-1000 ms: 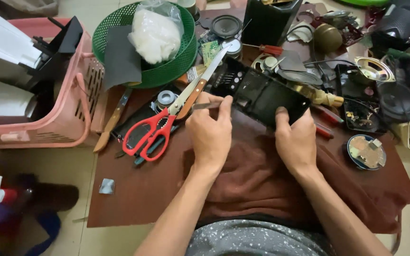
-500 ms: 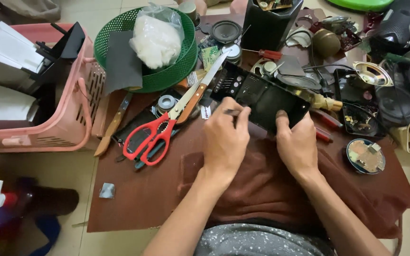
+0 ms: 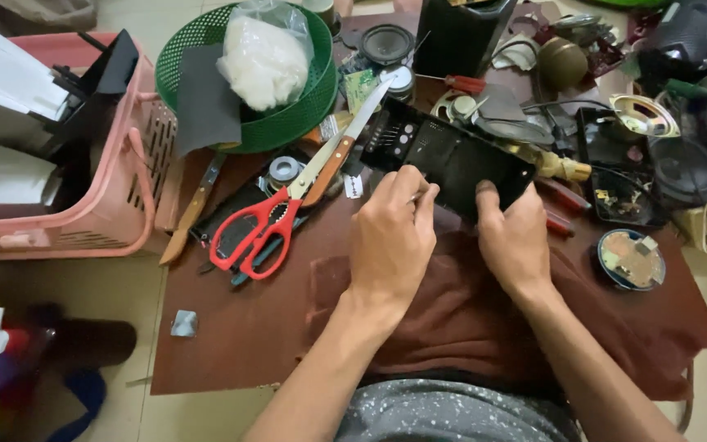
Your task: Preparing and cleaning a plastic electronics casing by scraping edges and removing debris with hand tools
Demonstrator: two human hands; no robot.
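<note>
A flat black plastic panel (image 3: 452,155) with small round holes lies tilted on a brown cloth (image 3: 484,319) over the work board. My right hand (image 3: 517,237) grips its near right edge, thumb on top. My left hand (image 3: 393,237) is closed around a thin metal tool whose tip shows between the fingers, touching the panel's near left edge. Red-handled scissors (image 3: 259,233) lie just left of my left hand, with a wooden-handled knife (image 3: 333,160) across them.
A green round basket (image 3: 304,115) holds a white bag and grey sheet at the back. A pink basket (image 3: 116,205) stands at left. Speaker parts, a red screwdriver (image 3: 460,83), a round blue-rimmed part (image 3: 632,259) and wires crowd the back and right.
My left hand has slid right and nearer along the panel's edge, bringing the thin tool with it. My right hand has kept its grip on the panel.
</note>
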